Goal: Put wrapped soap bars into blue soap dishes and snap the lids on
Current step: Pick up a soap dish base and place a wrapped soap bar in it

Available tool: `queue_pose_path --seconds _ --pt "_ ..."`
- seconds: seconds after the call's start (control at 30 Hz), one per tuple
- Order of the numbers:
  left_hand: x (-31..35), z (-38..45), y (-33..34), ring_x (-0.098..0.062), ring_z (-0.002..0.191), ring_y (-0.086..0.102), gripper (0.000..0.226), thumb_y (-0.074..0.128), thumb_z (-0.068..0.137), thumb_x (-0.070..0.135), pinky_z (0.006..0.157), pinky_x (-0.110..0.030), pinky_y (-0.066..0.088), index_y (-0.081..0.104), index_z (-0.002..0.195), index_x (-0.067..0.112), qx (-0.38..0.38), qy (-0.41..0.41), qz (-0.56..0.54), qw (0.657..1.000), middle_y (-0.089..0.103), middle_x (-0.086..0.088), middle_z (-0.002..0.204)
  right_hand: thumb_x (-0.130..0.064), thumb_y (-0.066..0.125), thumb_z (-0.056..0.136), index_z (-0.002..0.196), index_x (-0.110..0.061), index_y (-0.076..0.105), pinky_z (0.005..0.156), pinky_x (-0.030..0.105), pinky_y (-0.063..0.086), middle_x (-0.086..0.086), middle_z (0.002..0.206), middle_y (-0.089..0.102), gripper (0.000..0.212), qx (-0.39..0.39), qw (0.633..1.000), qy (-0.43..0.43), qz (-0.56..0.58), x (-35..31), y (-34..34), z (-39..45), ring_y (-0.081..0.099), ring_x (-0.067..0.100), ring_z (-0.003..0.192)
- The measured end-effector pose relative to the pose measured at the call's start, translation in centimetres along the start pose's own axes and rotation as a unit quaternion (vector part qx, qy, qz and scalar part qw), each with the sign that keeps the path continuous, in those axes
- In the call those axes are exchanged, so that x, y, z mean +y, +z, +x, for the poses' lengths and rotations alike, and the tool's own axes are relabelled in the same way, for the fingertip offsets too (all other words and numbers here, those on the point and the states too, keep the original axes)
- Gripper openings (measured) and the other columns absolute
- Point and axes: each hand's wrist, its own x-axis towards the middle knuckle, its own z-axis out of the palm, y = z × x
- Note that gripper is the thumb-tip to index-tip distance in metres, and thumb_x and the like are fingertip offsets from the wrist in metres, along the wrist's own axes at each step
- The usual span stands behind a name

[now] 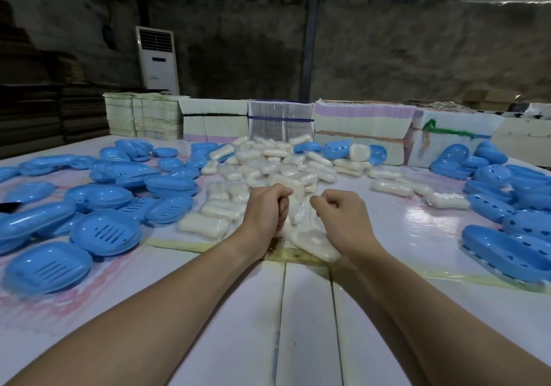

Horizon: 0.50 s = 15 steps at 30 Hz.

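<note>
Clear wrapping (301, 212) of soap bars (316, 244) is gripped by the left hand (268, 207) and right hand (337, 210) (fingers curled, hands near together).

The curled hands (304, 207) hide what they hold, and blue dishes (533, 183) get cut off at the edge.

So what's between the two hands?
Head view: wrapped soap bars fill the gap between the left hand and right hand; both hands grip them.
</note>
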Motion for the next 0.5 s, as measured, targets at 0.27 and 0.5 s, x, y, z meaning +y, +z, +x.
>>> queue_pose_path --seconds 0.27,0.5 --pt "4.6 2.0 -5.7 -0.013 0.044 0.036 0.043 0.055 0.093 0.024 0.042 -0.02 0.025 0.049 0.051 0.022 0.029 -0.008 0.138 0.99 0.043 0.004 0.047 -0.022 0.06 0.085 0.062 -0.001 0.052 0.051 0.022 0.03 0.016 0.062 0.053 0.032 -0.026 0.998 -0.047 -0.011 -0.7 0.2 -0.4 0.04 0.009 0.054" --pt "2.9 4.0 -16.5 -0.021 0.075 0.056 0.017 0.053 0.086 0.037 0.06 -0.032 0.044 0.056 0.084 0.02 0.148 -0.073 0.657 0.735 0.06 -0.002 0.083 -0.02 0.061 0.086 0.058 -0.005 0.049 0.056 0.031 0.031 -0.006 0.049 0.038 0.034 -0.067 0.994 -0.076 -0.043 -1.3 1.1 -0.6 0.035 0.008 0.053"
